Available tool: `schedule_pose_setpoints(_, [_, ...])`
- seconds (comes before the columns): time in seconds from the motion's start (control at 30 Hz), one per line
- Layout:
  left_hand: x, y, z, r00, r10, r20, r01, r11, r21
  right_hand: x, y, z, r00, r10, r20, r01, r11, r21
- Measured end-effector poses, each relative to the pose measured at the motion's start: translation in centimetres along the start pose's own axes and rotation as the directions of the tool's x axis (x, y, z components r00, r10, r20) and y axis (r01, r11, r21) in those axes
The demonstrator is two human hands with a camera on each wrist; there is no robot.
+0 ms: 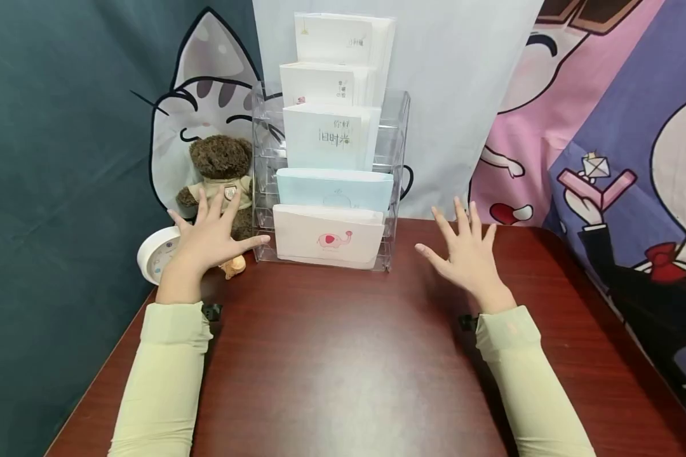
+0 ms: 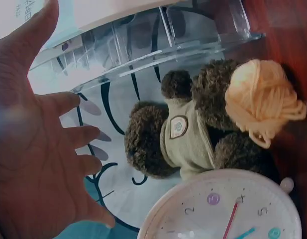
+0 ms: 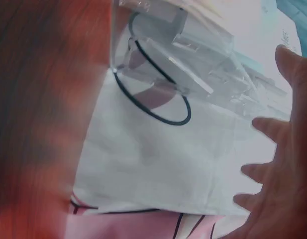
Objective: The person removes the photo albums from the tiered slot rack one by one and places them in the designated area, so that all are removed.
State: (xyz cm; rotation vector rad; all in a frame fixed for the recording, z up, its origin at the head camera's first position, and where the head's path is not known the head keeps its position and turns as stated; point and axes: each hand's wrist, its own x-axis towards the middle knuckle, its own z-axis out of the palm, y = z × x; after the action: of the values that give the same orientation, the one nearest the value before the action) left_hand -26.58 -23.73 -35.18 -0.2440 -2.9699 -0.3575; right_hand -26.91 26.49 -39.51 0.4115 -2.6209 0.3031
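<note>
At left, a white clock sits beside the left hand, fingers spread wide, empty, before a teddy bear. Centre, a clear rack of paper cards stands on the desk. At right, the right hand spreads wide, empty, seemingly raised. Level, gentle movements beside the rack would best avoid jostling it.

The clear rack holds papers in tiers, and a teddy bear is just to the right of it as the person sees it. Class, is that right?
Not quite: the teddy bear is just to the left of the clear rack, as the head view shows. The rack does hold papers in tiers.
</note>
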Motion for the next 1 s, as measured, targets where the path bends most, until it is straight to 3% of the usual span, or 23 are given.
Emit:
schedule_pose_setpoints(0.1, [0.2, 0.1, 0.4, 0.999, 0.022, 0.023, -0.018, 0.989, -0.145, 0.2, -1.1, 0.1, 0.983, -0.131, -0.129, 0.147, 0.982, 0.122])
schedule_pose_setpoints(0.2, [0.7, 0.3, 1.1, 0.998, 0.046, 0.043, -0.031, 0.954, -0.299, 1.3, -3.1, 0.1, 0.924, -0.288, -0.251, 0.345, 0.911, 0.226])
schedule_pose_setpoints(0.3, [1.2, 0.7, 2.1, 0.999, 0.035, 0.038, -0.018, 0.924, -0.382, 3.1, -5.9, 0.2, 0.871, -0.406, -0.276, 0.477, 0.833, 0.282])
schedule_pose_setpoints(0.37, [1.6, 1.0, 3.2, 1.000, -0.006, 0.008, 0.008, 0.916, -0.402, 4.4, -7.9, 0.5, 0.859, -0.450, -0.245, 0.508, 0.810, 0.293])
schedule_pose_setpoints(0.47, [2.2, 1.5, 5.1, 0.992, -0.084, -0.091, 0.037, 0.903, -0.428, 6.2, -10.5, 1.0, 0.864, -0.472, -0.177, 0.504, 0.817, 0.280])
schedule_pose_setpoints(0.63, [2.7, 1.5, 7.8, 0.948, -0.203, -0.245, 0.045, 0.847, -0.530, 7.8, -12.7, 3.0, 0.909, -0.416, -0.018, 0.409, 0.882, 0.235])
schedule_pose_setpoints(0.73, [2.8, 1.6, 8.5, 0.930, -0.245, -0.275, 0.041, 0.811, -0.584, 8.1, -12.9, 4.3, 0.921, -0.390, -0.006, 0.383, 0.902, 0.201])
schedule_pose_setpoints(0.87, [3.1, 1.9, 9.3, 0.908, -0.298, -0.293, 0.043, 0.764, -0.644, 8.3, -12.9, 5.6, 0.920, -0.387, -0.056, 0.391, 0.911, 0.133])
schedule_pose_setpoints(1.0, [3.1, 1.8, 10.3, 0.893, -0.339, -0.296, 0.041, 0.716, -0.697, 8.2, -13.3, 6.4, 0.924, -0.378, -0.057, 0.381, 0.923, 0.056])
